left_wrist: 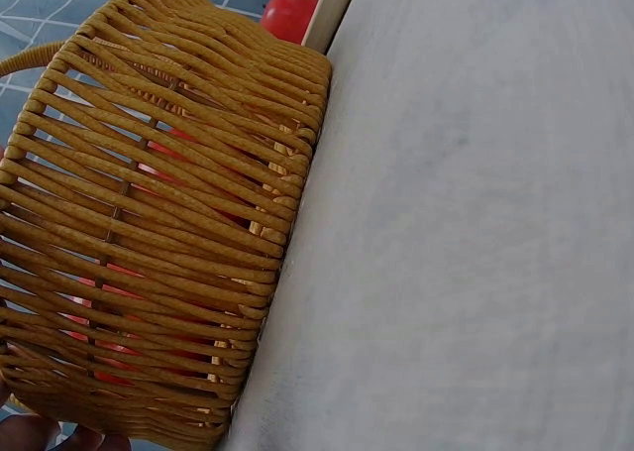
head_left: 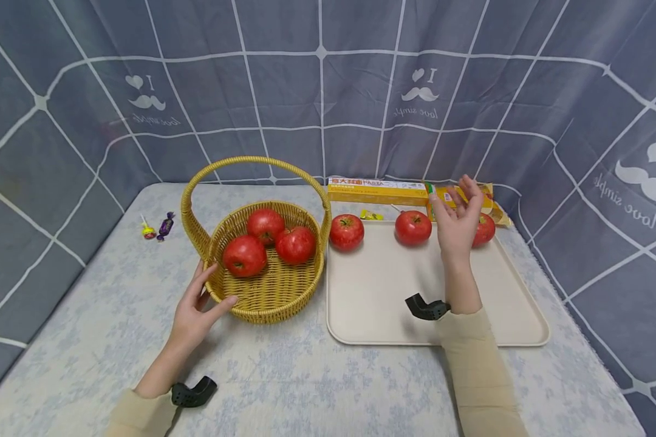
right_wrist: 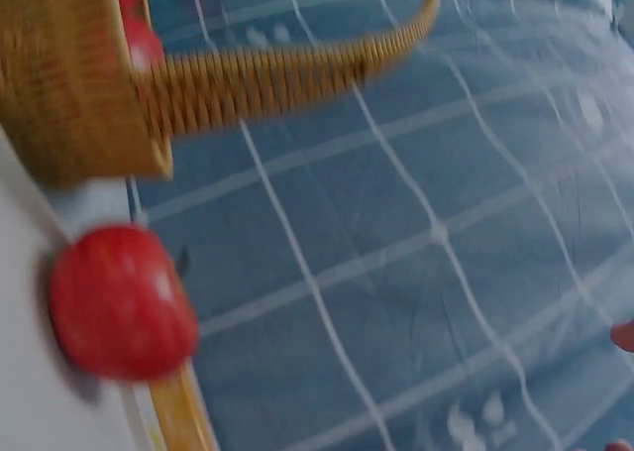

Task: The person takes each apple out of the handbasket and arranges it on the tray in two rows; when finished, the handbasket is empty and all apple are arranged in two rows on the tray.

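My left hand (head_left: 192,315) rests at the near left side of a yellow woven basket (head_left: 273,312), thumb and forefinger spread over its rim. In the left wrist view, fingertips (left_wrist: 59,439) show beside the woven wall. Inside the basket lie three red apples (head_left: 244,255). My right hand (head_left: 458,227), holding nothing, is raised over the cream tray (head_left: 382,303) with its fingers spread upward. It partly hides an apple (head_left: 484,230) at the tray's far right. Two more apples, one left (head_left: 347,232) and one central (head_left: 413,227), sit along the tray's far edge.
Behind the tray lie a yellow pasta box (head_left: 377,192) and a yellow packet (head_left: 494,203). A small yellow wrapped candy (head_left: 371,215) is near them. A lollipop (head_left: 148,230) and a purple candy (head_left: 166,226) lie left of the basket. Grey checked curtains (head_left: 328,91) surround the table.
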Available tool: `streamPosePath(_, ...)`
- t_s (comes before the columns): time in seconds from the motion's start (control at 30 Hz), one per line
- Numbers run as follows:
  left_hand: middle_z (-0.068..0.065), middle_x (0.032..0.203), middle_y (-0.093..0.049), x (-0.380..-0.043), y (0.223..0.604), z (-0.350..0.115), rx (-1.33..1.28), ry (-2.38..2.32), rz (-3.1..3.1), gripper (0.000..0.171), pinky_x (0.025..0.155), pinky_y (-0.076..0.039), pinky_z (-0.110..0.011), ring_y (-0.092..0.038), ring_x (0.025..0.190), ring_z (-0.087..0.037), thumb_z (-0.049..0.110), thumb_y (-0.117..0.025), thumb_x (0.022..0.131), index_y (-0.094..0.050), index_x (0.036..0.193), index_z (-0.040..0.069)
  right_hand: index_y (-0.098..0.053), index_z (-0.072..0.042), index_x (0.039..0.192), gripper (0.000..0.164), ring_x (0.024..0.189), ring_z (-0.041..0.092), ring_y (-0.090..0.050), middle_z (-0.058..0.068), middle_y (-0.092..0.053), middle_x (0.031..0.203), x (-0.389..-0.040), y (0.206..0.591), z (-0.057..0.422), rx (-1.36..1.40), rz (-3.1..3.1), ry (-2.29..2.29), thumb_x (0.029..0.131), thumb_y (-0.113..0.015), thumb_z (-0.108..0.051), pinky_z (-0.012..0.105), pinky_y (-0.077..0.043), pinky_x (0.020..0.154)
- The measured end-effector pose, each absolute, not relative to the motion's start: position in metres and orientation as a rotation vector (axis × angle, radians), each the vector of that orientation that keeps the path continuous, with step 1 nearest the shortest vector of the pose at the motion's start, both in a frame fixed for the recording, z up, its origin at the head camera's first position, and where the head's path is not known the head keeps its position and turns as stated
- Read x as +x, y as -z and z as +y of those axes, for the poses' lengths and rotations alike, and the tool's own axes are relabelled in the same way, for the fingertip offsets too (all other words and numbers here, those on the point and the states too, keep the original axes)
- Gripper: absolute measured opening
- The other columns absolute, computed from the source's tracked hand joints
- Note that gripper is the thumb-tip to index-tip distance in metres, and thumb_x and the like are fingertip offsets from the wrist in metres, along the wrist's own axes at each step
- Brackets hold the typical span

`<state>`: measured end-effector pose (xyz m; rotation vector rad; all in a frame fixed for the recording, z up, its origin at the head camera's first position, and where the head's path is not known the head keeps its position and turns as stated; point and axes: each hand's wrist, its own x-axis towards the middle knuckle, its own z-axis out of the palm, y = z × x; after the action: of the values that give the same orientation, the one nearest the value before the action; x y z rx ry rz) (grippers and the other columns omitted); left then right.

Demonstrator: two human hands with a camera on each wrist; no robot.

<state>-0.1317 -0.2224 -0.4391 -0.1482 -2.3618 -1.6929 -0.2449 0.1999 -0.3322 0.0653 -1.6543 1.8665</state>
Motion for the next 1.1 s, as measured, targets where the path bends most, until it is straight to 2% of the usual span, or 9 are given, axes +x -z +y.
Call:
streamPosePath(0.1, -0.004, 0.157, -0.004, -0.131, 0.437, -0.222, -0.150, 1.693, -2.361, 0.071, 0.093, -0.029, -0.002, -0.012, 0.141, -0.029, 0.006, -0.069, 0.085, -0.033, 0.145, 0.004, -0.040, -0.003, 0.132, 0.053, 0.120, 0.026, -0.046, 0.005, -0.043, 0.129, -0.235, 0.331, 0.174, 0.277, -1.604, -1.908, 0.085, -0.063, 0.005, 0.031, -0.040, 0.099)
streamPosePath(0.13, -0.005, 0.157, -0.004, -0.131, 0.437, -0.222, -0.150, 1.693, -2.360, 0.071, 0.093, -0.029, -0.002, -0.012, 0.141, -0.030, 0.006, -0.069, 0.085, -0.033, 0.145, 0.004, -0.041, -0.002, 0.131, 0.051, 0.119, 0.028, -0.047, 0.005, -0.045, 0.127, -0.232, 0.332, 0.166, 0.344, -1.594, -1.926, 0.085, -0.062, 0.007, 0.028, -0.044, 0.093)
streamPosePath(0.23, -0.004, 0.157, -0.004, -0.131, 0.436, -0.222, -0.147, 1.695, -2.358, 0.070, 0.093, -0.029, -0.002, -0.012, 0.141, -0.029, 0.005, -0.069, 0.085, -0.033, 0.145, 0.004, -0.040, 0.001, 0.129, 0.049, 0.114, 0.030, -0.050, 0.005, -0.048, 0.124, -0.223, 0.335, 0.142, 0.506, -1.618, -1.968, 0.085, -0.060, 0.010, 0.024, -0.047, 0.085)
streamPosePath(0.33, -0.004, 0.157, -0.004, -0.131, 0.436, -0.222, -0.148, 1.700, -2.357, 0.070, 0.093, -0.029, -0.003, -0.012, 0.141, -0.029, 0.006, -0.069, 0.085, -0.033, 0.145, 0.004, -0.040, 0.006, 0.127, 0.047, 0.111, 0.029, -0.053, 0.010, -0.050, 0.123, -0.217, 0.342, 0.119, 0.638, -1.667, -2.007, 0.084, -0.059, 0.011, 0.027, -0.048, 0.083)
streamPosePath(0.47, -0.005, 0.157, -0.003, -0.131, 0.436, -0.221, -0.147, 1.710, -2.356, 0.070, 0.094, -0.029, -0.003, -0.011, 0.141, -0.029, 0.006, -0.069, 0.085, -0.033, 0.145, 0.004, -0.041, 0.011, 0.125, 0.044, 0.109, 0.034, -0.054, 0.019, -0.051, 0.121, -0.213, 0.356, 0.090, 0.783, -1.784, -2.035, 0.084, -0.059, 0.012, 0.038, -0.047, 0.090)
streamPosePath(0.6, -0.004, 0.157, -0.003, -0.130, 0.436, -0.221, -0.137, 1.711, -2.356, 0.070, 0.094, -0.029, -0.003, -0.011, 0.141, -0.029, 0.006, -0.069, 0.085, -0.033, 0.145, 0.004, -0.043, 0.007, 0.127, 0.045, 0.115, 0.036, -0.051, 0.022, -0.048, 0.128, -0.214, 0.369, 0.064, 0.940, -2.026, -2.033, 0.086, -0.061, 0.007, 0.041, -0.043, 0.097)
streamPosePath(0.77, -0.005, 0.157, -0.003, -0.130, 0.436, -0.221, -0.137, 1.702, -2.359, 0.070, 0.094, -0.029, -0.003, -0.011, 0.141, -0.029, 0.006, -0.069, 0.085, -0.033, 0.145, 0.004, -0.042, -0.004, 0.132, 0.051, 0.126, 0.029, -0.043, 0.014, -0.045, 0.135, -0.222, 0.379, 0.039, 1.033, -2.259, -1.960, 0.087, -0.066, -0.005, 0.043, -0.034, 0.105)
streamPosePath(0.9, -0.005, 0.157, -0.003, -0.129, 0.436, -0.221, -0.142, 1.702, -2.361, 0.070, 0.094, -0.029, -0.003, -0.011, 0.141, -0.030, 0.006, -0.069, 0.085, -0.033, 0.146, 0.005, -0.044, -0.007, 0.133, 0.054, 0.125, 0.029, -0.042, 0.011, -0.046, 0.133, -0.234, 0.385, 0.025, 0.965, -2.307, -1.869, 0.085, -0.070, -0.012, 0.046, -0.036, 0.103)
streamPosePath(1.1, -0.006, 0.157, -0.003, -0.129, 0.437, -0.221, -0.147, 1.702, -2.360, 0.070, 0.094, -0.028, -0.003, -0.011, 0.141, -0.030, 0.006, -0.069, 0.085, -0.033, 0.145, 0.005, -0.045, -0.011, 0.134, 0.058, 0.127, 0.030, -0.039, 0.007, -0.041, 0.137, -0.250, 0.389, 0.010, 0.798, -2.437, -1.800, 0.083, -0.072, -0.022, 0.043, -0.039, 0.100)
